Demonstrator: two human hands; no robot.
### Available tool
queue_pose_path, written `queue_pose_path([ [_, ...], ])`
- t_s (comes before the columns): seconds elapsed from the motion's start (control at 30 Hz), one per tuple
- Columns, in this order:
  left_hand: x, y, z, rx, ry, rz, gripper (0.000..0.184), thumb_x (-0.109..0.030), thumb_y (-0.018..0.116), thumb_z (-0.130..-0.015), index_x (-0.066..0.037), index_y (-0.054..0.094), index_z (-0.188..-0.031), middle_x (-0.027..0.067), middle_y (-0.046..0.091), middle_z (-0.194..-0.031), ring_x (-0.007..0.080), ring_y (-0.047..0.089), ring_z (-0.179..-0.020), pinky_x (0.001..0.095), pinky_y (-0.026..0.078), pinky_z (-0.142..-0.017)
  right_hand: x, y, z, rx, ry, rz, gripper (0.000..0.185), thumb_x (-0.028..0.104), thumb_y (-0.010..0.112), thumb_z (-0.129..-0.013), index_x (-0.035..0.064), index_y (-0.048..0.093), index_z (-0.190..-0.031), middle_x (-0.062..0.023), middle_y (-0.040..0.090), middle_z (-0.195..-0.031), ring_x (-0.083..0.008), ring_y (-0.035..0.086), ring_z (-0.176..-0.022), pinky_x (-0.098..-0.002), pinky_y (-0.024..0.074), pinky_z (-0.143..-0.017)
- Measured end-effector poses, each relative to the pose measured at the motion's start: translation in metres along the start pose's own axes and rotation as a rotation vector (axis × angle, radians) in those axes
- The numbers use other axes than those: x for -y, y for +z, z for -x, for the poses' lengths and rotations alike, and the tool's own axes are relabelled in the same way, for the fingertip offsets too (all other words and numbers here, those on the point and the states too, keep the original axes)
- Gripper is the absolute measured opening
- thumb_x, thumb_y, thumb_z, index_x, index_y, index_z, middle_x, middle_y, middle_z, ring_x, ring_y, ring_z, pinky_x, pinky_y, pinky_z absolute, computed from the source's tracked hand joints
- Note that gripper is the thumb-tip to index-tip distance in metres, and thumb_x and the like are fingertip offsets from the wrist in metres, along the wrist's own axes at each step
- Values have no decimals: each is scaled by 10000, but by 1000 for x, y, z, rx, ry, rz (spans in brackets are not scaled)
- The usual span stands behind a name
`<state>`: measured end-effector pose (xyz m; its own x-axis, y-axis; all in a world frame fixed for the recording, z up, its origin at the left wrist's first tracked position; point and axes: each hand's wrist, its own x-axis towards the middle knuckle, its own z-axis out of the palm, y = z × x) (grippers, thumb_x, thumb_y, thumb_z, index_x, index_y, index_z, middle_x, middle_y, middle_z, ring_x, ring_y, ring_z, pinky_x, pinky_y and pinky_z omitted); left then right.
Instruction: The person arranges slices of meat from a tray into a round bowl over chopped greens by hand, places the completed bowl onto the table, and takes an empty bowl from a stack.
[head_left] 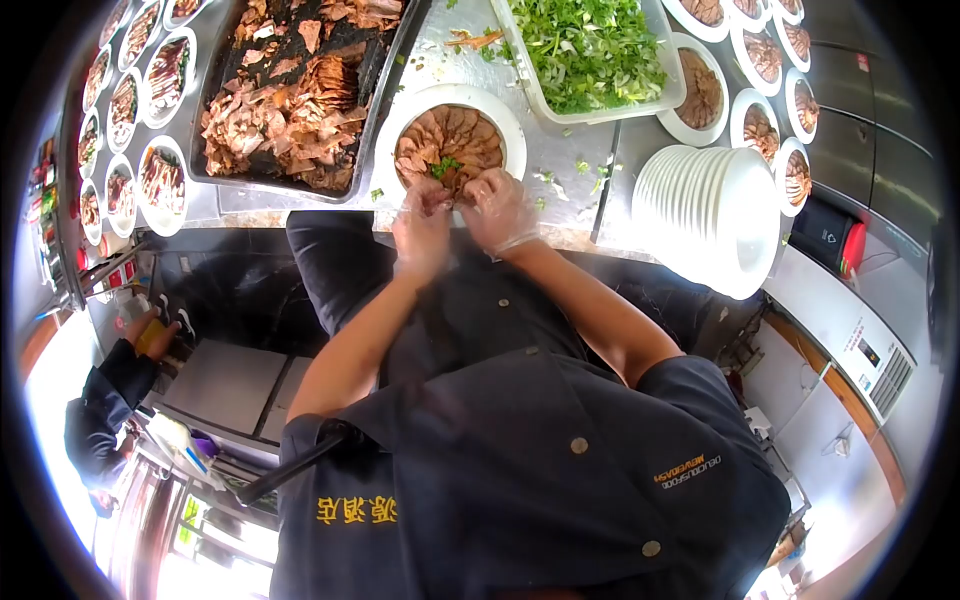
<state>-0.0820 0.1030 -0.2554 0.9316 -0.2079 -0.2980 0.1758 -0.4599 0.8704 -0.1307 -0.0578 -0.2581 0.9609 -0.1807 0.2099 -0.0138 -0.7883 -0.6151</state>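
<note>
A white bowl (514,138) stands at the table's near edge. Overlapping slices of brown cooked meat (470,130) form a ring in it, with a little chopped green herb (445,166) at the centre. My left hand (422,232) and my right hand (500,212), both in clear plastic gloves, meet over the bowl's near side. Their fingers are closed in a pinch at the meat slices there; the fingertips partly hide what they hold. Left of the bowl lies a dark tray (365,160) of sliced and torn meat (290,130).
Behind the bowl to the right is a clear tub (600,116) of chopped greens (585,50). A leaning stack of white bowls (700,215) stands at the right edge. Filled bowls (163,185) line both sides. Another person (105,410) is at the lower left.
</note>
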Motion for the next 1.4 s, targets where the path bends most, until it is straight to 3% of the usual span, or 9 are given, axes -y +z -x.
queue_pose_path([
  [0.33, -1, -10, -8, -192, 447, -511, 479, -179, 902, -863, -62, 618, -1231, 113, 682, -1178, 370, 629, -1186, 555, 448, -1067, -16, -6, 1, 119, 17, -52, 172, 165, 807, -847, 114, 697, -969, -101, 653, -1051, -353, 657, -1002, -504, 542, -851],
  [0.47, 9, -6, -12, -41, 390, -568, 921, -228, 783, -933, 55, 317, -1676, 301, 338, -1713, 488, 320, -1591, 616, 218, -1325, -7, -4, -13, -119, -41, -94, 271, 158, 848, -841, 121, 726, -1079, -110, 670, -1191, -366, 661, -1098, -502, 546, -936],
  [0.6, 6, 1, -20, 163, 342, -645, 860, -211, 613, -1026, 91, 193, -1712, 318, 137, -1806, 459, 122, -1695, 604, 95, -1364, -15, 4, -33, -109, -206, -119, 410, 198, 832, -886, 131, 719, -1275, -123, 670, -1358, -383, 637, -1271, -509, 526, -1066],
  [0.77, -15, -3, -19, 88, 276, -203, 747, -104, 504, -1067, 98, 178, -1708, 328, 163, -1792, 496, 163, -1668, 534, 158, -1369, -11, 8, -63, 137, -304, 81, 528, 213, 816, -896, 139, 708, -1408, -63, 627, -1539, -324, 518, -1503, -533, 443, -1234],
  [0.93, 2, 1, -42, -135, 305, -210, 598, -44, 448, -1084, 20, 346, -1670, 298, 405, -1664, 477, 452, -1512, 522, 380, -1274, -39, 19, -66, 116, -460, -58, 373, 281, 766, -966, 99, 748, -1291, -119, 692, -1419, -358, 606, -1399, -500, 505, -1140],
  [1.13, 28, 59, -100, -346, 293, 204, 405, -51, 526, -1042, -1, 641, -1427, 225, 687, -1359, 400, 625, -1295, 489, 490, -1152, -20, 38, -71, -268, 115, -249, 273, 156, 608, -1038, 6, 736, -1226, -223, 737, -1291, -464, 680, -1225, -538, 525, -1102],
  [1.27, 8, 54, -95, -331, 317, -73, 340, -93, 564, -1111, 39, 628, -1418, 197, 633, -1405, 303, 618, -1307, 429, 500, -1157, -21, 55, -75, -213, 84, -275, 298, 191, 588, -1069, 6, 740, -1245, -238, 733, -1319, -465, 669, -1254, -532, 510, -1127],
  [1.33, 13, 56, -104, -321, 116, 625, 376, -134, 641, -1018, -7, 700, -1367, 204, 695, -1366, 369, 646, -1298, 467, 495, -1151, -17, 54, -75, -264, 105, -269, 302, 192, 585, -1072, 7, 743, -1251, -238, 737, -1314, -464, 668, -1259, -533, 503, -1136],
  [1.4, 17, 48, -103, -254, 270, 203, 368, -138, 676, -1006, -25, 724, -1353, 200, 739, -1297, 383, 686, -1238, 469, 531, -1116, -15, 58, -75, -316, 121, -249, 324, 206, 576, -1076, 11, 749, -1268, -233, 746, -1307, -459, 667, -1265, -540, 483, -1155],
])
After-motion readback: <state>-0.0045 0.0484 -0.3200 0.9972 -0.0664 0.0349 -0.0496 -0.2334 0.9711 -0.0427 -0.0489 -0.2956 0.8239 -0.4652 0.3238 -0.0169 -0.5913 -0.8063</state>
